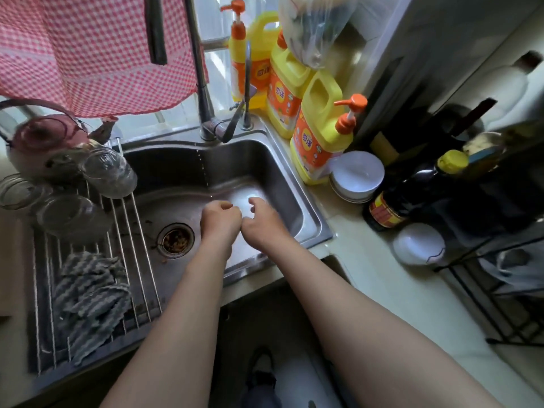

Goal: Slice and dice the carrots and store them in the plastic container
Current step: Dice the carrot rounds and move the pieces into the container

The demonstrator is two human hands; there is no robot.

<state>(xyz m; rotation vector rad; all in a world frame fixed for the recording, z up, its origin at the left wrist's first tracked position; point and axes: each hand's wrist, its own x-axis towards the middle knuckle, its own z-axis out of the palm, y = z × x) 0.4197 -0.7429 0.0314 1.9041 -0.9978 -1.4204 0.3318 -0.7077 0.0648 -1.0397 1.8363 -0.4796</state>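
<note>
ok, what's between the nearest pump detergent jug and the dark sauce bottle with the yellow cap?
A stack of white bowls sits between the pump detergent jug and the dark sauce bottle. The head view shows it.

Steel sink (164,169) set in pale bench (368,260); drain strainer (175,240) holds brown scraps. Faucet (206,113) at back rim, thin drip falling. Wire rack (132,231) across sink's left side carries 3 clear glasses (109,172) and grey striped cloth (88,295); kettle (44,142) behind them. Yellow detergent bottles (318,131) right of faucet, 2 with orange pumps. Stacked white bowls (356,175) just beside dark sauce bottle (412,192). Red checked cloth (88,54) hangs above.
</note>
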